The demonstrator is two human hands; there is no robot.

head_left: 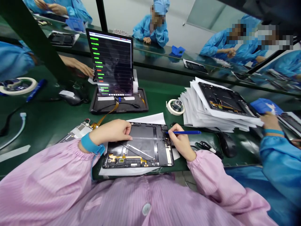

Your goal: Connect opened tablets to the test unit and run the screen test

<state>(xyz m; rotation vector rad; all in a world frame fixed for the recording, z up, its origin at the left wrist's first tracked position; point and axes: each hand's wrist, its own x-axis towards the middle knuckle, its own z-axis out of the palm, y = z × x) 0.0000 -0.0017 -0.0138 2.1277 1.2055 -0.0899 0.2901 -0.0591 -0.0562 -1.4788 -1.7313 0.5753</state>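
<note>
A tablet (143, 150) with its back off lies on white paper before me, its black inside, flat cables and small boards showing. My left hand (115, 133), in a blue wrist strap (90, 145), rests over its upper left part. The fingers are curled, the tips together at the left end of a thin pale strip (147, 138); whether they grip it is hidden. My right hand (181, 141) is closed round a slim blue pen-like tool (189, 132). Its tip points left at the tablet's upper right corner, by a small circuit board (167, 142).
Behind stands a lit screen (110, 62) in a black tray (141, 108). A paper stack (190, 110) carries another opened tablet (223, 97). Near it are a tape roll (175, 107) and a mouse (227, 144). A co-worker's hand (271, 121) is at right, another's (77, 66) beside the screen.
</note>
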